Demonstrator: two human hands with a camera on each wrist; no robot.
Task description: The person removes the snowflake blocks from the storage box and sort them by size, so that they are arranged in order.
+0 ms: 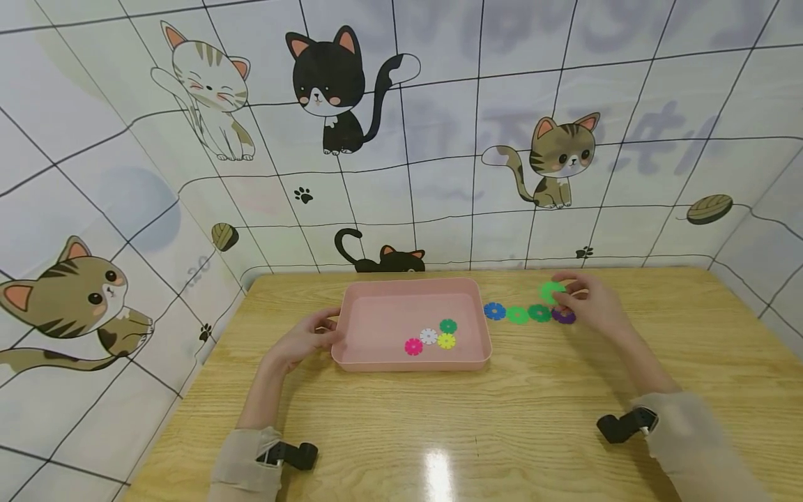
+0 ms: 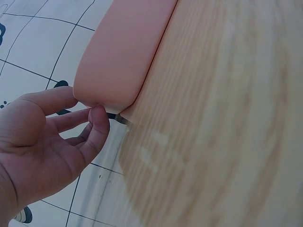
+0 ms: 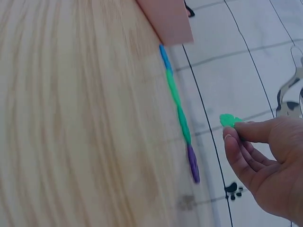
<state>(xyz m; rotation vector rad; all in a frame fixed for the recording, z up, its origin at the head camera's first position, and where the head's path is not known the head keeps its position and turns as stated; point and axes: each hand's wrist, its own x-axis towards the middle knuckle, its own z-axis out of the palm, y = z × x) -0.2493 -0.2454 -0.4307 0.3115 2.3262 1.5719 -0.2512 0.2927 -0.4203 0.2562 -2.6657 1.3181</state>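
Observation:
Between thumb and fingers my right hand point(image 1: 592, 307) pinches a light green notched disc point(image 1: 551, 291), raised above the table in the right wrist view. Just below it a row of discs runs rightward from the tray: blue point(image 1: 495, 311), light green point(image 1: 517, 315), dark green point(image 1: 539, 313) and purple point(image 1: 563, 317). Fingers partly cover the purple one in the head view. My left hand point(image 1: 304, 340) grips the left side of a pink tray point(image 1: 410, 367), fingertips at its wall. Inside lie a hot pink disc point(image 1: 413, 346), a white one point(image 1: 429, 337), a yellow one point(image 1: 447, 341) and a green one point(image 1: 448, 325).
The wooden table point(image 1: 401, 425) meets a backdrop point(image 1: 439, 153) printed with cartoon cats behind the tray and discs. Black wrist cameras are strapped over both sleeves point(image 1: 245, 464).

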